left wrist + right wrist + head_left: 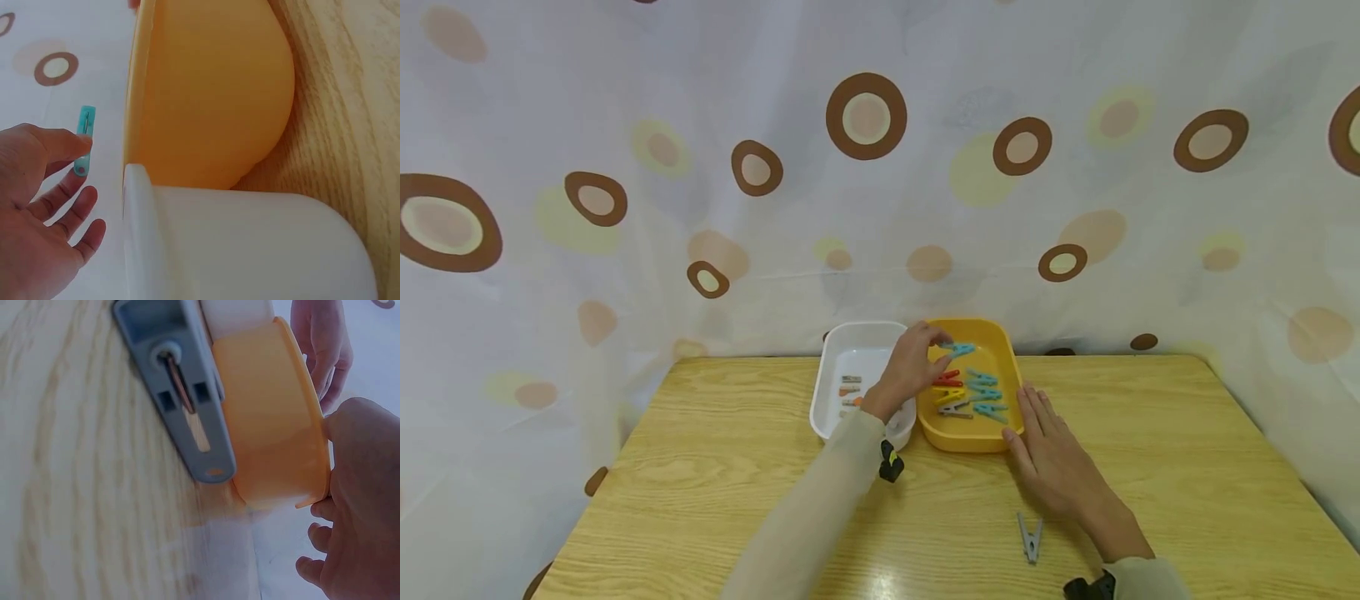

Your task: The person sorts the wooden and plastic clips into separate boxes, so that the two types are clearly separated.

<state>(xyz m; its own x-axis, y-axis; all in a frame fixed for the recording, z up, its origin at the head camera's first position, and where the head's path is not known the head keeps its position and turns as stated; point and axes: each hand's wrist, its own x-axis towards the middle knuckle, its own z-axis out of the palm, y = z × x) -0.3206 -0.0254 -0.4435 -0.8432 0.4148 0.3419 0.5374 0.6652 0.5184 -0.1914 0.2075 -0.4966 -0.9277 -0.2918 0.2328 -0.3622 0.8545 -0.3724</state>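
Observation:
My left hand (912,364) is above the yellow tray (973,443), pinching a light blue clothespin (84,164) between thumb and forefinger; the other fingers are spread loosely in the left wrist view. Inside the tray lie several more clothespins: light blue ones (986,393) in a column at the right, and a red one (950,383), a yellow one (951,397) and a grey one (956,408) at the left. My right hand (1056,462) rests against the tray's right side, fingers extended, with its thumb at the rim in the right wrist view.
A white tray (820,392) stands against the yellow one's left side, with several small grey and orange pieces (850,390) in it, too small to identify. A grey clothespin (1032,546) lies on the wooden table (700,500) near my right wrist. Behind hangs a patterned cloth (805,225).

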